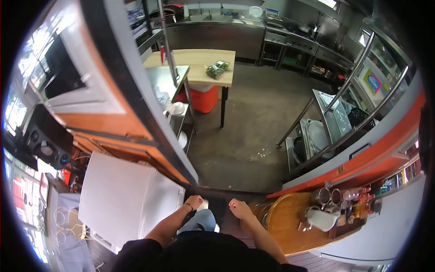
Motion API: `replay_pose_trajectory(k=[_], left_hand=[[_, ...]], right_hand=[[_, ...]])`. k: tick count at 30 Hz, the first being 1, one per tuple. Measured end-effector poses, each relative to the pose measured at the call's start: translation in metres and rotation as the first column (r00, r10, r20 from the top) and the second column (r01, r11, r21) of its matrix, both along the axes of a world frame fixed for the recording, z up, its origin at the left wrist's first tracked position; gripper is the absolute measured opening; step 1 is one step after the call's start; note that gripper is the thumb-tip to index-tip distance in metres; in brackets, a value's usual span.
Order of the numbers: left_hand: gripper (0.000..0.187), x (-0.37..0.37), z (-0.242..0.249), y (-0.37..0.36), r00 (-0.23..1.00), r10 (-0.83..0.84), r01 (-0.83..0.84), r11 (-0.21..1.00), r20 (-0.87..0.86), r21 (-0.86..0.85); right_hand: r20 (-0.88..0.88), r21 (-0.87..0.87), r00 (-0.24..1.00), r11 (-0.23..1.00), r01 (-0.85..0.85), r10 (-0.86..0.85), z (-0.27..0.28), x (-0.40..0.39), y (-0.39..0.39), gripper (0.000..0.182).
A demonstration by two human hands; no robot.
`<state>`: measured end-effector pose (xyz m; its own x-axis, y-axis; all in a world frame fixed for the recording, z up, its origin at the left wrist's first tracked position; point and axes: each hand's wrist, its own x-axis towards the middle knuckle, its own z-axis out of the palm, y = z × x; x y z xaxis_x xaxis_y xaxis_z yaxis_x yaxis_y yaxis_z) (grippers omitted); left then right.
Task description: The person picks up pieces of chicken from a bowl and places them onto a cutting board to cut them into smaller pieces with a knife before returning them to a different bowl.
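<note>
My left hand, with a dark band at the wrist, is low in front of my body, beside the white chest-like box. Its fingers look curled in, and no held thing shows. My right hand is held out at about the same height, left of the wooden counter. It too is closed, with nothing visible in it. Neither hand touches anything that I can see. Below them are my jeans and a light shoe, close to the kitchen doorway.
Past the doorway, a wooden table bears a bag of greens, with a red bin beneath. A metal rack stands on the right. Stoves and a sink counter line the back. White bits dot the floor.
</note>
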<state>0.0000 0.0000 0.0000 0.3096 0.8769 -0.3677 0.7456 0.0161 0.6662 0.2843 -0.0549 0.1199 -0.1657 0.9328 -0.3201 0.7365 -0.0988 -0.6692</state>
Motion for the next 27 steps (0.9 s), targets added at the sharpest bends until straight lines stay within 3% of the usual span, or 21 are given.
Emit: replay_pose_trajectory(k=[2, 3, 7, 9, 12, 15, 17, 19, 20, 21, 22, 23, 24, 25, 26, 27], left_hand=[[0.024, 0.004, -0.007, 0.013, 0.999, -0.035, 0.035, 0.999, -0.002, 0.025], [0.024, 0.033, -0.007, 0.092, 0.999, -0.052, 0.052, 0.999, 0.006, 0.012], [0.027, 0.052, -0.026, 0.211, 0.959, -0.219, 0.221, 0.975, -0.181, -0.012], [0.031, 0.064, -0.049, 0.283, 0.909, -0.312, 0.311, 0.949, -0.277, -0.051], [0.03, 0.079, -0.039, 0.366, 0.88, -0.261, 0.203, 0.962, -0.397, -0.182], [0.028, 0.1, -0.014, 0.448, 0.913, -0.243, 0.199, 0.967, -0.329, -0.162], [0.028, 0.114, -0.002, 0.493, 0.895, -0.273, 0.249, 0.962, -0.352, -0.113], [0.029, 0.146, 0.033, 0.529, 0.925, -0.281, 0.258, 0.959, -0.256, -0.121], [0.03, 0.159, 0.032, 0.544, 0.929, -0.278, 0.26, 0.96, -0.244, -0.104], [0.03, 0.173, 0.031, 0.559, 0.933, -0.274, 0.26, 0.962, -0.236, -0.087], [0.03, 0.187, 0.031, 0.573, 0.941, -0.28, 0.256, 0.956, -0.191, -0.145], [0.029, 0.204, 0.031, 0.586, 0.947, -0.289, 0.258, 0.945, -0.141, -0.203], [0.029, 0.222, 0.033, 0.6, 0.932, -0.342, 0.319, 0.932, -0.119, -0.174], [0.028, 0.24, 0.033, 0.614, 0.912, -0.398, 0.383, 0.912, -0.098, -0.144], [0.028, 0.259, 0.035, 0.629, 0.921, -0.375, 0.362, 0.923, -0.101, -0.132], [0.028, 0.279, 0.035, 0.645, 0.917, -0.389, 0.377, 0.918, -0.091, -0.127]], right_hand=[[-0.09, 0.057, 0.994, 0.996, 0.068, -0.063, -0.01, 0.007, -0.007, 0.015], [-0.082, 0.044, 0.993, 0.995, 0.085, -0.081, -0.01, 0.04, 0.063, 0.015], [-0.007, -0.029, 0.951, 0.951, 0.309, -0.309, -0.025, 0.087, 0.13, 0.02], [0.15, -0.149, 0.904, 0.894, 0.422, -0.401, -0.023, 0.118, 0.162, 0.024], [0.319, -0.242, 0.812, 0.786, 0.569, -0.489, -0.037, 0.158, 0.183, 0.026], [0.478, -0.363, 0.76, 0.689, 0.627, -0.44, -0.079, 0.196, 0.188, 0.025], [0.42, -0.521, 0.901, 0.783, 0.34, -0.112, -0.123, 0.225, 0.181, 0.022], [0.502, -0.431, 0.791, 0.894, -0.121, 0.349, -0.137, 0.24, 0.193, 0.022], [0.483, -0.451, 0.806, 0.886, -0.106, 0.342, -0.138, 0.241, 0.204, 0.024], [0.541, -0.369, 0.748, 0.908, -0.199, 0.384, -0.134, 0.242, 0.21, 0.021], [0.501, -0.358, 0.788, 0.914, -0.189, 0.359, -0.129, 0.244, 0.216, 0.021], [0.533, -0.316, 0.822, 0.948, -0.029, 0.202, -0.15, 0.244, 0.216, 0.021], [0.479, -0.259, 0.877, 0.96, 0.104, 0.034, -0.263, 0.253, 0.182, 0.022], [0.404, -0.199, 0.904, 0.952, 0.234, -0.138, -0.32, 0.254, 0.17, 0.024], [0.337, -0.498, 0.875, 0.722, 0.48, -0.348, -0.26, 0.255, 0.187, 0.024], [0.342, -0.572, 0.849, 0.628, 0.528, -0.403, -0.233, 0.265, 0.218, 0.024]])
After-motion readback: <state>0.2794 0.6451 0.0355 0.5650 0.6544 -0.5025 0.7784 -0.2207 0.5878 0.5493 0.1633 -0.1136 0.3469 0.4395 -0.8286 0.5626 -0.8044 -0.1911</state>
